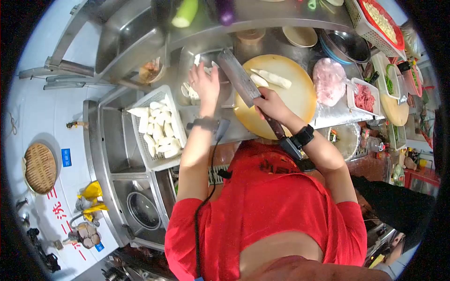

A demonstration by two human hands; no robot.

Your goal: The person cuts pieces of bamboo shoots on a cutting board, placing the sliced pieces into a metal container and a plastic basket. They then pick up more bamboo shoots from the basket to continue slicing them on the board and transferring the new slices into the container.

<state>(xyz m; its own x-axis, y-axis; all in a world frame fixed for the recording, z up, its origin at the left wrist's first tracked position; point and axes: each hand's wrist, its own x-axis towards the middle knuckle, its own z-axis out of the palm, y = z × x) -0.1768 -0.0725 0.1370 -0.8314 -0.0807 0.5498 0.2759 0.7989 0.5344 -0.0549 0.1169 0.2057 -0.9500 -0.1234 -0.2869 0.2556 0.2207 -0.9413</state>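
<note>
My right hand (273, 107) is closed round the handle of a cleaver (236, 75), its broad blade slanting up and left past the edge of a round cutting board (297, 110). On the board lie peeled white vegetable pieces (274, 78), long and tapered. My left hand (205, 84), fingers spread, is over a metal tray (225, 93) left of the board. White cut pieces (189, 92) show in that tray beside and beyond my fingers. Left of my forearm, a white plastic basket (159, 164) holds many more peeled white vegetables (161, 131).
Right of the board are a pink-filled plastic bag (329, 82), a container of raw meat (364, 97) and stacked bowls (347, 44). A metal shelf (281, 18) runs across the back, holding a green vegetable (185, 13). Sinks (123, 140) lie left. Another person's dark sleeve (393, 206) shows at right.
</note>
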